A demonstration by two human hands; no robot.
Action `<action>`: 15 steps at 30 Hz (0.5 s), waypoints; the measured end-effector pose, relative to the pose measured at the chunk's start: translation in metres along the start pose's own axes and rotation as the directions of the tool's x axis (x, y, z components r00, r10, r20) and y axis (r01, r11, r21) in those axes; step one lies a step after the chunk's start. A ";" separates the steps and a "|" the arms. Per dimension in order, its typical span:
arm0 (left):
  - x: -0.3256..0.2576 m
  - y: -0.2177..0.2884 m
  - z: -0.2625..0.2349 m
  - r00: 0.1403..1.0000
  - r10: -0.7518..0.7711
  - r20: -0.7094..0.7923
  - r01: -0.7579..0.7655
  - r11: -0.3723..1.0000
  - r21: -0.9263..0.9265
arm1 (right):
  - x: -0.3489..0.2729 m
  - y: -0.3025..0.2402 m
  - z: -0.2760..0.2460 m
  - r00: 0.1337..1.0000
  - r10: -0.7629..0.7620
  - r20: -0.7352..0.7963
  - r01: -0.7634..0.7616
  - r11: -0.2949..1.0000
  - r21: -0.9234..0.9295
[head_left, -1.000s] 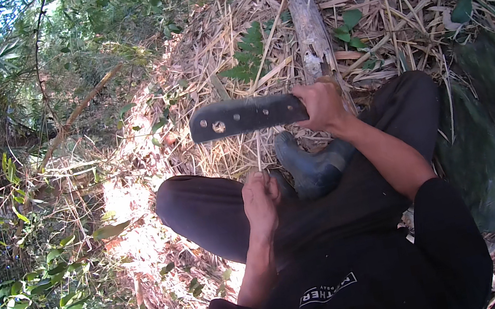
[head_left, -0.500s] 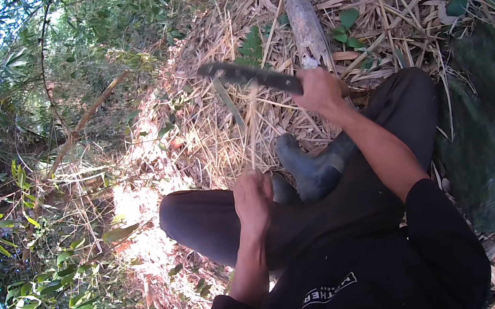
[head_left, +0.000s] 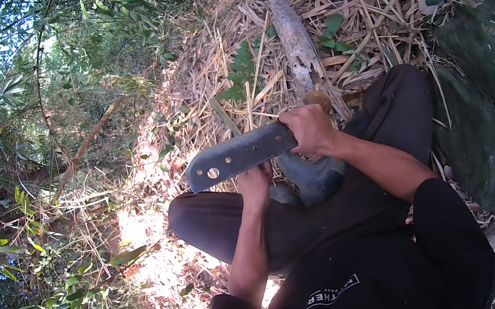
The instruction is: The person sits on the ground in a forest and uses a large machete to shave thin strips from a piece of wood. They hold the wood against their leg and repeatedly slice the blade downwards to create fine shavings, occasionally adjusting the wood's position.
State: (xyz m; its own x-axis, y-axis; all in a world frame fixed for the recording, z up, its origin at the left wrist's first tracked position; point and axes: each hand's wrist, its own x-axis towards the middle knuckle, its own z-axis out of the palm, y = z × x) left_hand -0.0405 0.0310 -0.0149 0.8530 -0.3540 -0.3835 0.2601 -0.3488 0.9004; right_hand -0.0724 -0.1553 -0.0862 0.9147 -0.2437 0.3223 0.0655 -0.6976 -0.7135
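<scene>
My right hand point(head_left: 307, 129) is closed around the handle of a machete point(head_left: 241, 152), whose wooden end point(head_left: 318, 99) shows past the fist. Its broad dark blade, pierced with several holes, points left, lying nearly level over my left hand point(head_left: 255, 185). That hand is closed, its fingers partly hidden behind the blade. The thin pale strip it grips is mostly covered by the blade; I cannot tell whether the two touch. Below the blade are my dark rubber boots point(head_left: 312, 176), between my bent knees.
A weathered log point(head_left: 296, 43) lies ahead of the boots, among dry leaves and straw point(head_left: 359, 1). A large mossy rock point(head_left: 481, 117) stands at my right. Bushes and thin branches point(head_left: 89, 134) fill the left side.
The machete has come down and nearer to me, its broad side now turned into view over my left hand. My left hand has shifted slightly, still closed.
</scene>
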 end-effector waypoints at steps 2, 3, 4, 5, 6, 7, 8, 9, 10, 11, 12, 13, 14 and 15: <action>-0.003 -0.013 -0.001 0.997 0.076 -0.024 -0.075 0.996 0.041 | 0.004 0.010 0.002 0.996 0.081 0.039 -0.079 0.996 -0.051; -0.005 -0.017 -0.003 0.997 0.080 -0.020 -0.080 0.997 0.014 | 0.010 0.017 0.001 0.985 0.155 0.071 -0.150 0.986 -0.066; -0.006 -0.021 -0.004 0.996 0.084 -0.017 -0.084 0.996 -0.014 | 0.013 0.020 0.002 0.968 0.227 0.102 -0.219 0.972 -0.083; -0.007 -0.024 -0.006 0.996 0.088 -0.014 -0.088 0.995 -0.041 | 0.012 0.019 0.004 0.978 0.161 0.130 -0.152 0.986 -0.074; -0.009 -0.025 -0.008 0.999 0.024 0.025 -0.019 0.983 -0.184 | 0.009 0.016 0.006 0.983 0.095 0.156 -0.086 0.994 -0.063; -0.009 -0.025 -0.009 0.999 -0.012 -0.043 0.007 0.992 -0.126 | 0.007 0.012 0.008 0.983 0.029 0.181 -0.020 0.999 -0.049; -0.010 -0.024 -0.008 0.993 -0.045 -0.113 0.037 0.997 -0.069 | 0.005 0.007 0.010 0.982 -0.094 0.161 0.096 0.995 -0.004; -0.012 -0.025 -0.007 0.980 -0.079 -0.182 0.078 0.997 -0.013 | 0.004 0.008 0.013 0.988 -0.062 0.139 0.065 0.998 -0.017; -0.013 -0.028 -0.014 0.995 0.009 -0.095 -0.002 0.998 0.070 | 0.006 0.012 0.016 0.993 -0.029 0.116 0.033 0.999 -0.029; -0.011 -0.029 -0.017 0.998 0.021 -0.066 -0.021 1.000 0.012 | 0.008 0.018 0.017 0.996 0.004 0.093 0.000 0.999 -0.040; -0.007 -0.028 -0.019 0.999 0.040 -0.035 -0.041 0.998 -0.045 | 0.018 0.024 0.010 0.970 0.178 0.168 -0.170 0.983 -0.061; -0.005 -0.027 -0.020 0.998 0.060 -0.005 -0.060 0.993 -0.103 | 0.017 0.023 0.011 0.971 0.176 0.162 -0.168 0.984 -0.062; -0.006 -0.025 -0.019 0.997 0.073 -0.007 -0.073 0.995 -0.070 | 0.015 0.023 0.014 0.972 0.175 0.155 -0.166 0.984 -0.064; -0.005 -0.027 -0.015 0.998 0.066 -0.005 -0.066 0.993 -0.093 | 0.016 0.023 0.012 0.974 0.175 0.147 -0.165 0.983 -0.076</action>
State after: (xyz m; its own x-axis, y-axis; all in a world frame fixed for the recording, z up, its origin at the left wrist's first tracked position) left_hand -0.0449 0.0550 -0.0340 0.8704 -0.3722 -0.3222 0.2439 -0.2423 0.9390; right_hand -0.0516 -0.1672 -0.1050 0.9607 -0.2598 0.0976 -0.1165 -0.6967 -0.7078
